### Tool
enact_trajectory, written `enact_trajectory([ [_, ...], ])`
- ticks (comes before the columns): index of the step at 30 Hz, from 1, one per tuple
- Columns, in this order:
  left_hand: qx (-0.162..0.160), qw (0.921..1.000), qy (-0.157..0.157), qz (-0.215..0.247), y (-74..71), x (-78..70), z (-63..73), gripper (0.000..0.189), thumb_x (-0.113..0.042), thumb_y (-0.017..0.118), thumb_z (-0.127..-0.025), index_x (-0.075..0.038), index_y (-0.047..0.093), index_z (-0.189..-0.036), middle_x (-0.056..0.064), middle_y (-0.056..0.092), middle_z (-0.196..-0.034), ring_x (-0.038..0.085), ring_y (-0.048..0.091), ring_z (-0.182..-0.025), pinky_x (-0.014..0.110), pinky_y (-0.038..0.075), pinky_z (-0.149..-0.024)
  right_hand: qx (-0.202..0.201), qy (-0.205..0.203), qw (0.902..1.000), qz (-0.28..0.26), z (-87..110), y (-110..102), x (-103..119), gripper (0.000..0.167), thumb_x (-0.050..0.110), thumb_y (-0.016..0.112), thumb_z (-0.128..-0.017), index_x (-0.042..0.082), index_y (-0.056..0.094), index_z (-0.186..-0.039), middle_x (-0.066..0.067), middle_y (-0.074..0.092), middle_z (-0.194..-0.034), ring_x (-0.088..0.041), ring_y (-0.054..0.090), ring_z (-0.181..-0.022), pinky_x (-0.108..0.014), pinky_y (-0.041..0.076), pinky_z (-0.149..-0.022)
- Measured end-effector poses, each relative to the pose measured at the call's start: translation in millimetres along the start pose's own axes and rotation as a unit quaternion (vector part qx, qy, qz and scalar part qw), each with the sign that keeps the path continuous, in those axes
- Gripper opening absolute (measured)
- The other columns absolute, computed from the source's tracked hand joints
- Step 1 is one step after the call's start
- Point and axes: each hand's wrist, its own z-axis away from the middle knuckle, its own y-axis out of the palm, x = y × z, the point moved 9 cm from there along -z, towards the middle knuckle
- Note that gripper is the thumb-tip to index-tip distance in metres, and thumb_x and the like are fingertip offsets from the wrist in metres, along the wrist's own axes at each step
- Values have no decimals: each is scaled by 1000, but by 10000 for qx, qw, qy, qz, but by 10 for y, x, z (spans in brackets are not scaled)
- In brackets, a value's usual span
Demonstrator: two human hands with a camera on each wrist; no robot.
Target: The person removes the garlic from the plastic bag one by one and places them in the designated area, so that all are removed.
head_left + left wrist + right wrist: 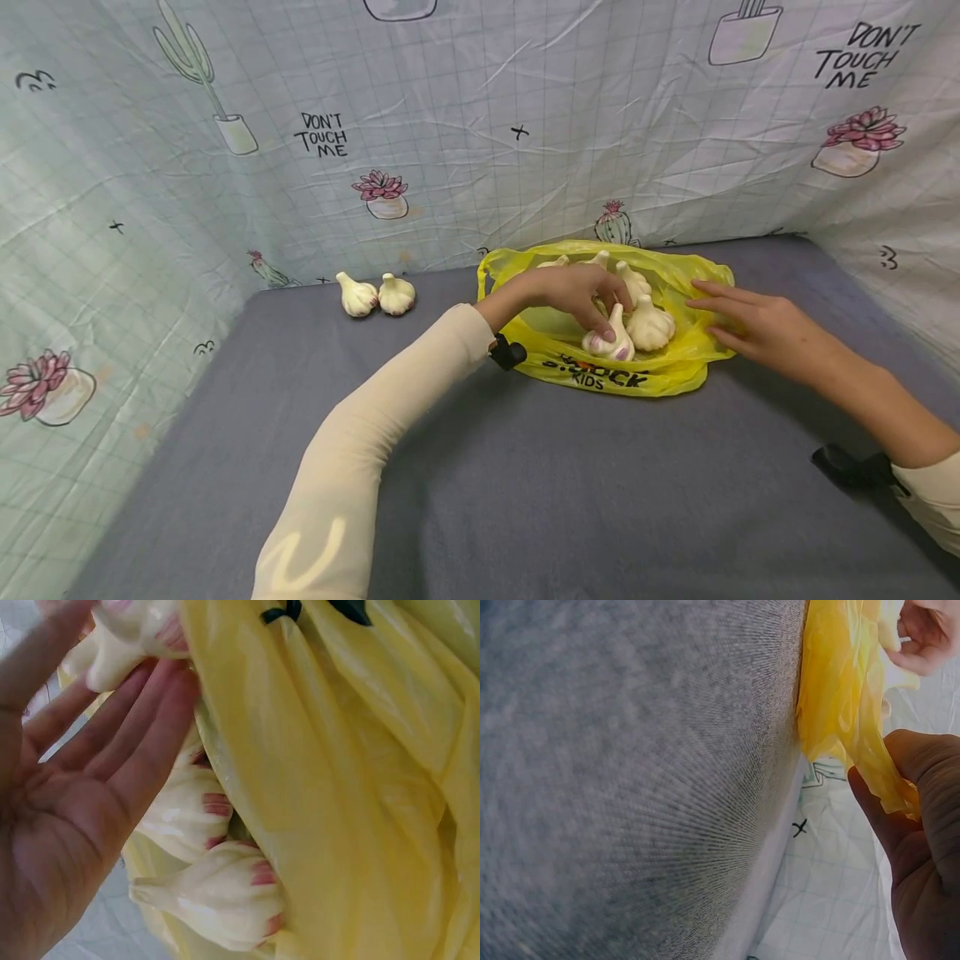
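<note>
A yellow plastic bag (660, 379) with dark printing lies with its mouth spread, several white garlic bulbs inside. My left hand (581, 292) reaches into the mouth and holds a purple-streaked garlic bulb (611, 340) between thumb and fingers. In the left wrist view, that held garlic bulb (135, 637) is at the top, partly cut off, and another garlic bulb (217, 896) lies lower among the plastic. On the bag's right side, my right hand (772, 329) pinches the rim; the right wrist view shows the bag edge (885, 780) between thumb and fingers.
Two garlic bulbs, a left one (356, 295) and a right one (397, 295), stand side by side at the back left of the grey cloth surface (525, 500). A printed curtain (450, 125) hangs behind and along both sides.
</note>
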Motion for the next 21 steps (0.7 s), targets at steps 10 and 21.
enact_trajectory([
  [10, -810, 9960, 366, -107, -193, -50, 47, 12, -11, 79, -91, -7, 70, -99, 4, 69, -107, 11, 68, -104, 23, 55, -86, 26, 28, 10000, -3, 4, 6, -1, 66, 53, 33, -106, 1, 68, -126, -20, 60, -140, -15, 68, -69, -18, 49, -57],
  [21, -771, 9912, 471, -966, -238, -39, 29, 18, -8, 72, -96, -3, 75, -112, 2, 72, -113, 12, 67, -107, 20, 51, -89, -23, -13, 10000, -8, 14, 1, -5, 65, 52, 33, -106, 1, 68, -126, -19, 59, -141, -14, 68, -69, -17, 49, -57],
])
